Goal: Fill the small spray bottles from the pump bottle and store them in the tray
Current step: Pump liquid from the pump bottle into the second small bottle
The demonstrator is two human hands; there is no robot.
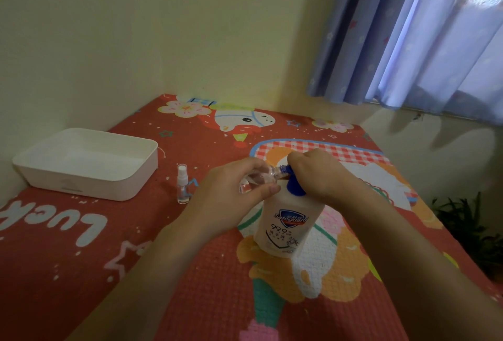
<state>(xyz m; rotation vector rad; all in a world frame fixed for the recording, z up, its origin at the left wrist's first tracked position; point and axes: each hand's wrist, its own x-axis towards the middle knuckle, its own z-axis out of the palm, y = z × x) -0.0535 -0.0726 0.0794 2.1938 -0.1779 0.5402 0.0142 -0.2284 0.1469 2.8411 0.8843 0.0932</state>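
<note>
Left hand (234, 191) grasping tilted clear spray bottle (257, 178), contents seemingly clear liquid; right hand (317, 171) clenched over pump bottle (290, 221) head; tray (87, 163) empty.

The tray (81, 166) sits far left, a spray bottle (182, 183) between it and the pump bottle (290, 221).

Dim, soft daylight enters through the curtain (424, 33) at 2 o'clock, its folds glowing pale blue; the wall (136, 27) takes a yellowish cast; scalloped curtain shadows fall on the wall beneath it; forearms at 6 o'clock lie dark; wide-angle bending curves the edges; the plant (468, 221) at 4 o'clock sits murky; overall focus slightly soft.
</note>
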